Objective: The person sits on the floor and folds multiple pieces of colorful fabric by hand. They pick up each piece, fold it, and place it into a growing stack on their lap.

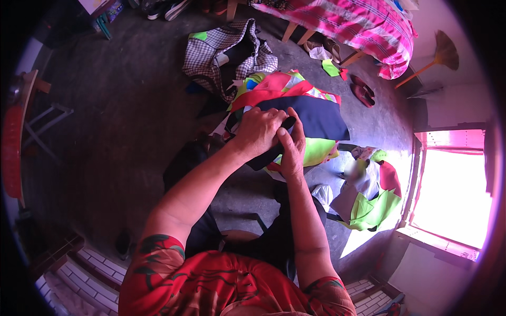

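A person in a red patterned top sits over a heap of fabric on a dark concrete floor (121,121). The left hand (258,131) and right hand (291,147) meet at the near edge of a dark navy cloth (316,118). The left hand is curled over the cloth's edge, fingers closed on it; the right hand pinches the same edge from below, thumb on top. The navy cloth lies on top of the fabric pile (279,89), a stack of red, lime-green and pink pieces just ahead of the person's knees.

To the right, near a sunlit doorway (453,195), a second scatter of green and red scraps (374,205) spreads across the floor. The floor to the left is open as far as a white-legged stool (47,124) at the rim of the view.

Beyond the pile a checked bag (221,52) lies slumped open, with dark cloth showing inside. Farther back stand a bed with a pink striped cover (358,23), red sandals (363,89) and a broom (437,55) by the wall.
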{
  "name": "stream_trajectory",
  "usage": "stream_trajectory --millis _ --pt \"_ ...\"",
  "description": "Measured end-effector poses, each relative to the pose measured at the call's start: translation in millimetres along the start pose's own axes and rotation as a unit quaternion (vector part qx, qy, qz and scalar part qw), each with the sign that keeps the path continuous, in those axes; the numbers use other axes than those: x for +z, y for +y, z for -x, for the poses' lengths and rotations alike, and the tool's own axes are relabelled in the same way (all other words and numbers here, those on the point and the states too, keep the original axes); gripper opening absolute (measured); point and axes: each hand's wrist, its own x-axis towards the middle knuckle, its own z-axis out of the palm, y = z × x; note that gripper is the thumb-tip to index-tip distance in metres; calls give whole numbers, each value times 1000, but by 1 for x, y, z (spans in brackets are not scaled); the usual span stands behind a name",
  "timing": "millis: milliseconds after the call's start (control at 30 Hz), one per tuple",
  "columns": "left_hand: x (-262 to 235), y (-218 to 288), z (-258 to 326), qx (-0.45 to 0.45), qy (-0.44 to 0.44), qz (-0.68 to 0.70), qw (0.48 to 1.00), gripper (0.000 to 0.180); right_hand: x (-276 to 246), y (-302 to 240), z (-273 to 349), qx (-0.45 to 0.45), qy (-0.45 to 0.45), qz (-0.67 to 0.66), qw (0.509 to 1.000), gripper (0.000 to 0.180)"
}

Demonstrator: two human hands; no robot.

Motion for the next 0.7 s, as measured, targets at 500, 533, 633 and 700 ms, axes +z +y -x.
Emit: stream_trajectory --millis 500,533,633,700 --pt "6 5 -9 -108 -32 101 988 19 -9 16 -3 4 137 -46 989 16" --pt "9 3 -9 -117 -25 131 984 19 -10 14 -2 9 134 -56 989 15" --pt "16 -1 -10 -155 -39 253 954 20 -12 14 -1 -21 147 -47 988 14" --pt "20 -5 -12 -151 -89 322 931 19 -14 11 -1 -42 160 -73 984 14"
